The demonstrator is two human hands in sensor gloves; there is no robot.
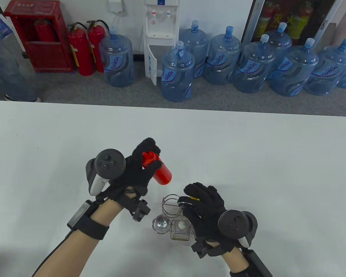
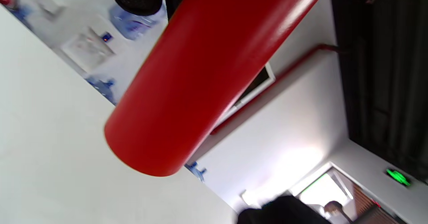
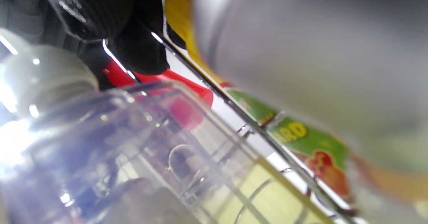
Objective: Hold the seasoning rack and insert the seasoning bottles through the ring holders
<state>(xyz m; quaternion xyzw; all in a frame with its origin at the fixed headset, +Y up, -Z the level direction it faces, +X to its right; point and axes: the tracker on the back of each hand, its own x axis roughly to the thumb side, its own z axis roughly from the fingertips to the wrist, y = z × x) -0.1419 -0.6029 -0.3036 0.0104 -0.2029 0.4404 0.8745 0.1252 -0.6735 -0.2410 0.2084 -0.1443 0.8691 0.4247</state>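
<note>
My left hand [image 1: 132, 170] gripped the red bottle [image 1: 158, 170] at frame centre, tilted base-first toward the empty ring [image 1: 172, 205] just below. My right hand [image 1: 203, 206] grasped the rack [image 1: 173, 222], lower centre, steadying it for insertion.

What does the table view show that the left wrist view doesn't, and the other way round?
Only the table view shows the wire rack, the right hand resting on it, a shaker, a clear jar and the left hand. Only the left wrist view shows a green sign and the ceiling. Both show the red bottle and the white table.
</note>
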